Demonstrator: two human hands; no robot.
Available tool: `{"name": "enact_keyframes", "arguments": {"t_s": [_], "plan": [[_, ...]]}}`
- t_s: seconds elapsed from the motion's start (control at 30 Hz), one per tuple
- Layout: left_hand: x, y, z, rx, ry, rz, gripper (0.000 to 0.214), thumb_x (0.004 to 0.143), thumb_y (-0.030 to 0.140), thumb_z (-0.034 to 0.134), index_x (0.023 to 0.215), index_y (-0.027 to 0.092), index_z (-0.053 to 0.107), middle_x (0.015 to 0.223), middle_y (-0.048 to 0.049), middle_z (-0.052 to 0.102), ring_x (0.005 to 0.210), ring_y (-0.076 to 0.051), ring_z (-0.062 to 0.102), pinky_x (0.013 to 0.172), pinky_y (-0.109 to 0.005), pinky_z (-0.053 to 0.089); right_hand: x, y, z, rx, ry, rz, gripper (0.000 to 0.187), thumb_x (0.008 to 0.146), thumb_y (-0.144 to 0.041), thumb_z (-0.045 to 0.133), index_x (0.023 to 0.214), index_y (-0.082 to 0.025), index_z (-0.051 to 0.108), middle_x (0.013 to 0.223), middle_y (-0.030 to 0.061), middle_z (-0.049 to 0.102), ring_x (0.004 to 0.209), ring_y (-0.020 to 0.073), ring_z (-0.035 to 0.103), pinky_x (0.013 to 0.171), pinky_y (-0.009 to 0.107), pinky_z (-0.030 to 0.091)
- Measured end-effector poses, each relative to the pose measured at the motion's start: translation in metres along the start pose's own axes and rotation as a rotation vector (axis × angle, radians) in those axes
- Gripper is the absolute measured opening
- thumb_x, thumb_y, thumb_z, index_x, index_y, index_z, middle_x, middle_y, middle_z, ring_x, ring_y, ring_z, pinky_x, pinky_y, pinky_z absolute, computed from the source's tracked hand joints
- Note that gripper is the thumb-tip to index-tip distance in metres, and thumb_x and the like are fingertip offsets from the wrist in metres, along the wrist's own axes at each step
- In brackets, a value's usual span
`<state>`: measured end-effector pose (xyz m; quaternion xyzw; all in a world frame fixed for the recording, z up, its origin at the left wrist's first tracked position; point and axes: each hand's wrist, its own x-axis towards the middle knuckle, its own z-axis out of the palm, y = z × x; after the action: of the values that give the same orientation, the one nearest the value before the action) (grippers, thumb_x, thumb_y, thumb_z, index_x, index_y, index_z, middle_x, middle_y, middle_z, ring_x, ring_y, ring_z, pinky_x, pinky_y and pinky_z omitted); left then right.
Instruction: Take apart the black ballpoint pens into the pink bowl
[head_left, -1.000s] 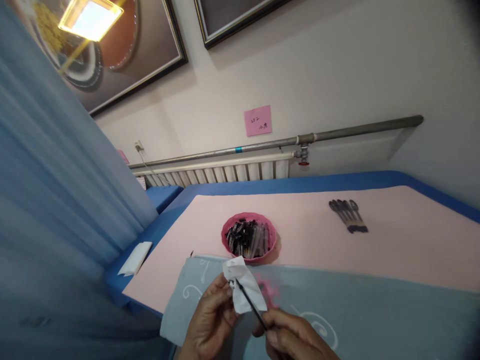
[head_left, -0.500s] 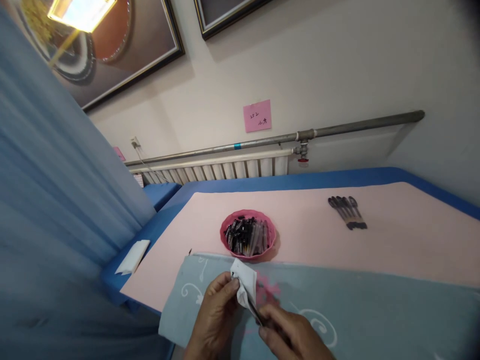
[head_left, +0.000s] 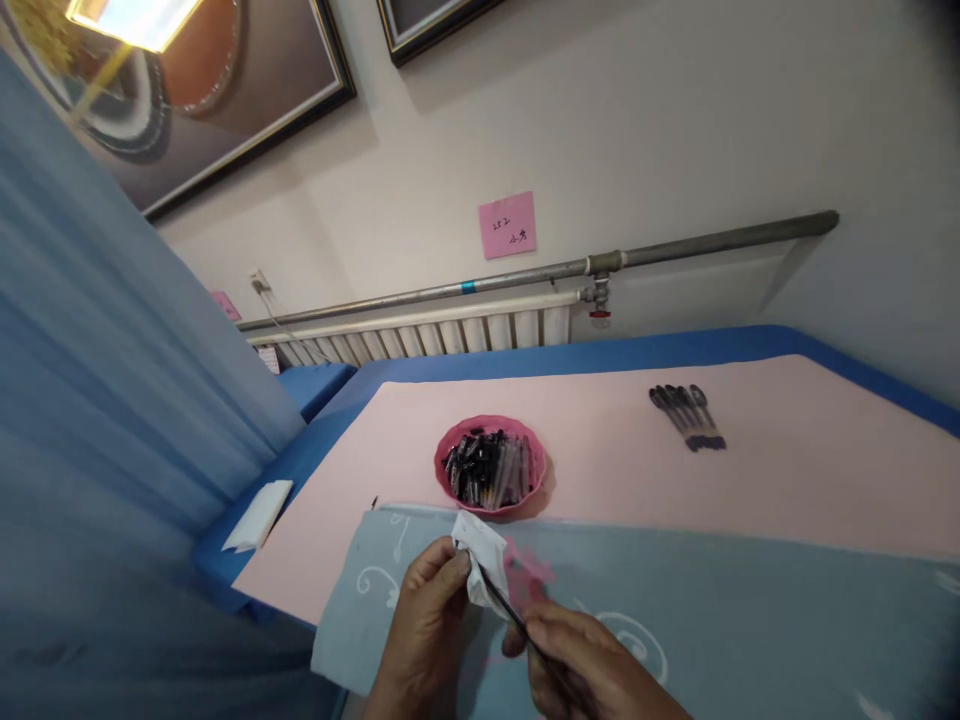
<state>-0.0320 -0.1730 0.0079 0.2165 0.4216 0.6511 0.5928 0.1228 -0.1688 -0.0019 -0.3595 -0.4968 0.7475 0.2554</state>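
My left hand [head_left: 426, 625] pinches a crumpled white tissue [head_left: 480, 555] at the bottom centre. My right hand [head_left: 581, 665] grips a thin black pen refill [head_left: 504, 602], whose tip is buried in the tissue. Both hands hover over a grey-blue cloth [head_left: 750, 620] with white swirls. Just beyond them sits a pink bowl [head_left: 442, 478] full of dark pen parts [head_left: 489, 468].
A row of several black pens [head_left: 686, 417] lies on the pink cover [head_left: 637, 480] at the right. A folded white tissue [head_left: 259, 514] rests on the blue edge at left. A blue curtain [head_left: 112, 420] hangs at left; a radiator [head_left: 420, 340] and pipe run along the wall.
The tissue has been bunched tighter round the refill's tip and the hands have drawn closer together. The view has drifted slightly, shifting everything a little left and up.
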Motion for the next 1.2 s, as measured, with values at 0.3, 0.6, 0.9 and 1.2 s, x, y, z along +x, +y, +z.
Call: {"name": "enact_keyframes", "arguments": {"t_s": [0.3, 0.6, 0.9, 1.2], "plan": [[0.003, 0.000, -0.001, 0.012, 0.006, 0.024, 0.016, 0.064, 0.025, 0.078, 0.070, 0.014, 0.067, 0.061, 0.0018, 0.061, 0.056, -0.008, 0.051, 0.058, -0.018, 0.040, 0.007, 0.004, -0.004, -0.275, 0.035, -0.075, 0.035, 0.090, -0.047, 0.033, 0.076, -0.021, 0.053, 0.054, -0.0040, 0.046, 0.045, 0.0100, 0.039, 0.046, 0.022, 0.031], [0.006, -0.004, -0.001, -0.008, 0.031, 0.033, 0.017, 0.064, 0.025, 0.077, 0.070, 0.014, 0.067, 0.061, 0.0014, 0.060, 0.056, -0.008, 0.050, 0.058, -0.019, 0.040, 0.005, 0.005, 0.001, -0.297, 0.212, -0.165, 0.028, 0.085, -0.046, 0.044, 0.077, -0.022, 0.055, 0.057, -0.0042, 0.048, 0.046, 0.0099, 0.040, 0.048, 0.022, 0.032], [0.008, -0.003, -0.004, 0.036, 0.041, 0.046, 0.018, 0.067, 0.027, 0.076, 0.068, 0.013, 0.065, 0.059, 0.0019, 0.059, 0.055, -0.007, 0.051, 0.057, -0.018, 0.041, 0.005, 0.008, -0.003, -0.552, 0.186, -0.320, 0.026, 0.088, -0.043, 0.042, 0.082, -0.023, 0.055, 0.062, -0.0032, 0.050, 0.059, 0.0133, 0.047, 0.058, 0.024, 0.035], [0.022, 0.027, -0.020, -0.047, 0.297, 0.185, 0.031, 0.049, 0.028, 0.086, 0.064, 0.012, 0.064, 0.060, 0.0025, 0.061, 0.051, -0.007, 0.054, 0.047, -0.016, 0.043, -0.004, 0.003, -0.007, -0.460, 0.139, -0.209, 0.025, 0.088, -0.041, 0.040, 0.074, -0.021, 0.050, 0.062, -0.0052, 0.038, 0.058, 0.0116, 0.039, 0.056, 0.022, 0.033]]}}
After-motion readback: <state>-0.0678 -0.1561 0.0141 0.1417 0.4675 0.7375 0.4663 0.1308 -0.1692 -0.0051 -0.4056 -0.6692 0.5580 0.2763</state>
